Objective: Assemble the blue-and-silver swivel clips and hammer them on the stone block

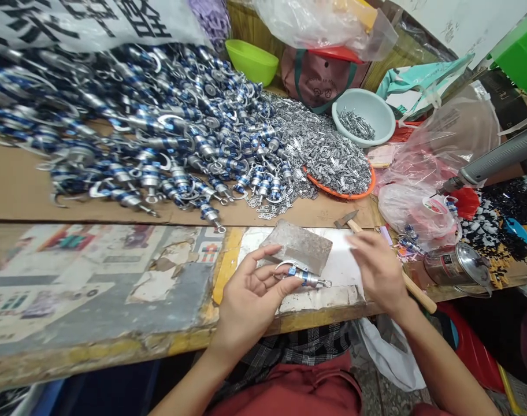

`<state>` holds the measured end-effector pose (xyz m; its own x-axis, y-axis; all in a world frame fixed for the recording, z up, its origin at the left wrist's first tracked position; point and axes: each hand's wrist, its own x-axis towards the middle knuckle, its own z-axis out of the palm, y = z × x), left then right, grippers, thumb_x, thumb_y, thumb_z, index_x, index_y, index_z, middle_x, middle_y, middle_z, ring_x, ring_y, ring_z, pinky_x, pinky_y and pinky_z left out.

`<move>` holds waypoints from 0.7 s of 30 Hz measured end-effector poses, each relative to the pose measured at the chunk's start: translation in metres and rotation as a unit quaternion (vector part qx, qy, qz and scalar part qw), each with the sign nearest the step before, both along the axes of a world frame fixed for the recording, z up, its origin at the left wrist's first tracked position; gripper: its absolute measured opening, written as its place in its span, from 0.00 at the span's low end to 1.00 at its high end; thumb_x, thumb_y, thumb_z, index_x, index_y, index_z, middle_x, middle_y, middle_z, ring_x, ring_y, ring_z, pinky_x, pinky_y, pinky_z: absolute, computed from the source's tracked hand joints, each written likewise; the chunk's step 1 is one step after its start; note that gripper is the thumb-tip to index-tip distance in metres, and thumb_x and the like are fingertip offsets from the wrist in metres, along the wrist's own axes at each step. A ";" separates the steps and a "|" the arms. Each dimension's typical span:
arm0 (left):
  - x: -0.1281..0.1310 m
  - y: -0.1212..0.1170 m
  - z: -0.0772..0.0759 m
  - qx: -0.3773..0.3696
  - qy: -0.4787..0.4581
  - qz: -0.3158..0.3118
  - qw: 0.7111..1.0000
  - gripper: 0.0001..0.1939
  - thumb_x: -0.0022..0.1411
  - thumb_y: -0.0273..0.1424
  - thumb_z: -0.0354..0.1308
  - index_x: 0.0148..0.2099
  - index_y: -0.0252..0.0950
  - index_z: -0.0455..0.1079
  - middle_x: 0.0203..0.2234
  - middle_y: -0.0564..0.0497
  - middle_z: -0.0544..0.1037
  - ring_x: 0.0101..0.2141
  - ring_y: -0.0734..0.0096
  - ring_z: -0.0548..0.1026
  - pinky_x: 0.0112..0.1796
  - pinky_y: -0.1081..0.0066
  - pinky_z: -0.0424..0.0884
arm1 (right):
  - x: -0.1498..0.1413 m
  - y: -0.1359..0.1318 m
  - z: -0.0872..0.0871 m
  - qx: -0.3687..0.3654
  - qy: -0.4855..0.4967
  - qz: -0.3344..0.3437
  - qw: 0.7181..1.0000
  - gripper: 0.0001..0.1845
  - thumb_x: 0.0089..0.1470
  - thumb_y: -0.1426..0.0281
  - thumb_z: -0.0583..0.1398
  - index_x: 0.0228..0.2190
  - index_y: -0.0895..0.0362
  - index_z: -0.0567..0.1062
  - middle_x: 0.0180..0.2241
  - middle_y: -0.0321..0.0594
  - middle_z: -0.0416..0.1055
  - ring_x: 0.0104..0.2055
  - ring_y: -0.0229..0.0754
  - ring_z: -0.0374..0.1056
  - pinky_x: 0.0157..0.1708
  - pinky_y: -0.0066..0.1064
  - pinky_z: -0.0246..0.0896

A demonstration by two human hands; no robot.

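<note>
My left hand (257,292) pinches a small blue-and-silver metal fitting (309,279) between thumb and fingers. A curved silver lever sits at one end of this fitting and a ring at the other. Behind it lies a flat grey metal block (300,245), resting on a white sheet (348,271). My right hand (378,271) is off to the right, blurred by motion, so its fingers do not show clearly. Beneath that hand is a hammer (419,294) with a wooden handle, partly hidden by it.
A large heap of similar fittings (159,127) covers the cardboard at the back left. Small flat metal plates (337,164) fill an orange-rimmed tray. Beyond are a pale blue bowl (387,124) of pins and a green bowl (252,60). A metal cup (448,268) stands right.
</note>
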<state>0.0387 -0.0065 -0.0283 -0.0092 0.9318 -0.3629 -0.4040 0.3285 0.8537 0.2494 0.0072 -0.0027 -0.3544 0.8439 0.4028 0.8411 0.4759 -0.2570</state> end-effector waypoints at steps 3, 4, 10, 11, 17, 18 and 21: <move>0.001 -0.001 -0.002 -0.002 0.004 0.007 1.000 0.30 0.39 0.28 0.70 0.46 0.33 0.63 0.22 0.55 0.77 0.28 0.77 0.76 0.32 0.79 0.74 | 0.036 0.009 -0.007 -0.109 -0.093 -0.167 0.975 0.16 0.56 0.68 0.55 0.46 0.58 0.69 0.41 0.48 0.70 0.44 0.49 0.67 0.41 0.41 0.63; 0.001 -0.001 -0.002 -0.001 0.005 0.008 1.000 0.30 0.39 0.28 0.70 0.46 0.33 0.63 0.22 0.55 0.77 0.28 0.77 0.76 0.32 0.80 0.74 | 0.044 0.011 -0.009 -0.149 -0.116 -0.189 0.964 0.16 0.55 0.67 0.55 0.46 0.58 0.69 0.40 0.47 0.71 0.42 0.49 0.68 0.39 0.40 0.64; 0.001 0.000 -0.004 0.005 0.010 0.009 1.000 0.30 0.39 0.29 0.69 0.46 0.34 0.63 0.22 0.55 0.77 0.28 0.75 0.77 0.32 0.78 0.74 | 0.032 -0.007 0.001 -0.125 -0.009 -0.081 0.989 0.24 0.54 0.62 0.58 0.51 0.55 0.65 0.45 0.44 0.71 0.43 0.45 0.69 0.40 0.34 0.65; 0.000 0.000 -0.004 0.006 0.013 0.010 1.000 0.31 0.39 0.29 0.69 0.46 0.34 0.63 0.22 0.55 0.77 0.28 0.74 0.77 0.32 0.77 0.74 | 0.026 -0.012 0.005 -0.118 0.010 -0.047 0.992 0.26 0.53 0.62 0.59 0.52 0.54 0.64 0.45 0.43 0.71 0.43 0.45 0.70 0.40 0.33 0.65; 0.000 0.000 0.001 -0.001 0.023 0.010 1.000 0.32 0.37 0.29 0.69 0.46 0.33 0.63 0.21 0.55 0.77 0.28 0.72 0.77 0.32 0.75 0.75 | 0.005 -0.027 0.031 -0.115 0.037 0.026 0.992 0.25 0.57 0.67 0.57 0.56 0.49 0.62 0.40 0.40 0.74 0.37 0.41 0.71 0.35 0.28 0.66; 0.001 0.000 0.002 -0.002 0.023 0.011 1.000 0.32 0.37 0.29 0.70 0.46 0.33 0.63 0.21 0.55 0.77 0.28 0.73 0.77 0.32 0.75 0.75 | 0.004 -0.029 0.035 -0.093 0.034 0.028 0.995 0.26 0.57 0.69 0.56 0.57 0.49 0.60 0.40 0.40 0.74 0.38 0.41 0.71 0.35 0.28 0.66; 0.001 0.001 0.003 -0.007 0.020 0.012 1.000 0.32 0.37 0.29 0.70 0.46 0.33 0.63 0.20 0.56 0.77 0.27 0.74 0.77 0.32 0.76 0.75 | 0.005 -0.036 0.043 -0.015 0.011 0.036 0.999 0.31 0.57 0.75 0.55 0.59 0.45 0.54 0.37 0.39 0.73 0.34 0.39 0.71 0.32 0.28 0.64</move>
